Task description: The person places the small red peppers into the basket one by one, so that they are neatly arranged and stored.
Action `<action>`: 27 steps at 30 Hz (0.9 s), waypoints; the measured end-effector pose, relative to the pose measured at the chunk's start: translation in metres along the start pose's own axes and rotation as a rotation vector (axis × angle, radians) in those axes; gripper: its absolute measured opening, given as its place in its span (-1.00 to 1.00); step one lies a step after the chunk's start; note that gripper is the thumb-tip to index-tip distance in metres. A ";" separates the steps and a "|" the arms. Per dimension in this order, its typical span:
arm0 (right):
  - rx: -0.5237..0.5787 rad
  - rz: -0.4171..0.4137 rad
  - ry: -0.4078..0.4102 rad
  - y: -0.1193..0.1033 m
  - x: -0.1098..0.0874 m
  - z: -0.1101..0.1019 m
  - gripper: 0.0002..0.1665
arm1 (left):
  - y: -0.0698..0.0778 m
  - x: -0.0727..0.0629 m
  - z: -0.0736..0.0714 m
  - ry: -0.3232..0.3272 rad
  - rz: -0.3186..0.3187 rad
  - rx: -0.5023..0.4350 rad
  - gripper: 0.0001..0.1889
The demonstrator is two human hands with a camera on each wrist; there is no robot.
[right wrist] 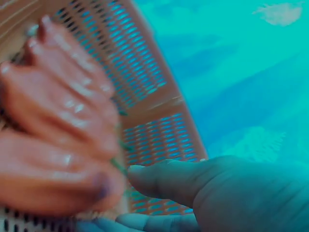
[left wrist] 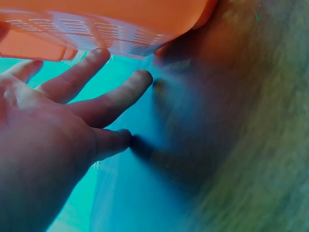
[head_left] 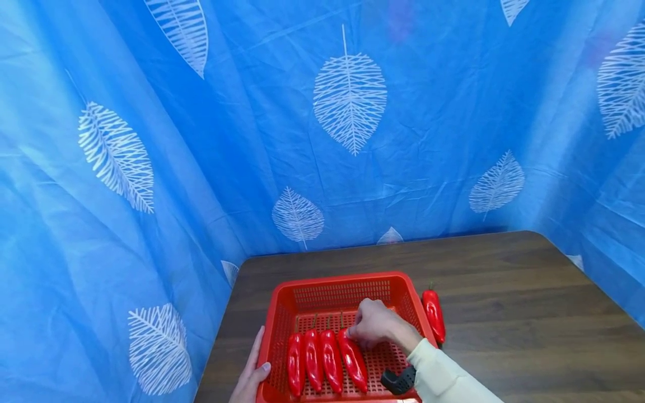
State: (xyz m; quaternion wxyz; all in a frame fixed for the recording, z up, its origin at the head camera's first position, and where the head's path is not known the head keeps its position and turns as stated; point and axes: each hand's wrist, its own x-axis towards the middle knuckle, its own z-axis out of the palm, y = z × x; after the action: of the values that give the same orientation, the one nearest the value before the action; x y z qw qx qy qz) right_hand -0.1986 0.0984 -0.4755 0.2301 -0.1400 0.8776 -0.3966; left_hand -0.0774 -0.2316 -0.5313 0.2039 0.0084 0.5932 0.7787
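In the head view, several glossy red chili peppers lie side by side in a red plastic basket, green stems toward its far wall. My right hand reaches into the basket and holds the stem end of the rightmost pepper, which slants slightly. In the right wrist view, the thumb is beside that pepper's end; the other fingers are mostly hidden beneath. Against the basket's left outer wall rests my left hand, thumb at the rim. The left wrist view shows its fingers spread and straight.
Another red chili pepper lies on the dark wooden table, just outside the basket's right wall. A blue curtain with white leaf prints hangs behind and beside the table. A black device is worn at the right wrist.
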 end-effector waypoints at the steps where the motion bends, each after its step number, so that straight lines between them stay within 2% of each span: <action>1: 0.015 -0.005 0.001 0.000 -0.001 -0.002 -0.71 | 0.000 0.000 0.000 0.001 -0.002 -0.002 -0.10; 8: 0.133 -0.049 0.016 -0.002 -0.012 -0.020 -0.76 | 0.000 0.001 -0.001 -0.012 0.019 0.016 -0.08; 14: 0.263 -0.083 -0.004 0.002 -0.023 -0.039 -0.74 | -0.001 0.001 -0.002 -0.012 0.026 0.035 -0.07; 21: 0.351 -0.106 0.037 0.013 -0.044 -0.073 -0.57 | -0.002 0.001 -0.002 -0.015 0.040 0.052 -0.07; 27: 0.433 -0.112 0.077 0.029 -0.062 -0.104 -0.33 | -0.002 0.002 -0.003 -0.008 0.032 0.041 -0.07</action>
State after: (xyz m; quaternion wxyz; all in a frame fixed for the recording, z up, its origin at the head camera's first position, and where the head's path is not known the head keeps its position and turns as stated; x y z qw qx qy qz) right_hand -0.2012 0.2088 -0.4191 0.1986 -0.1206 0.7710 -0.5929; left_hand -0.0791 -0.2329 -0.5345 0.1938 0.0252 0.6079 0.7696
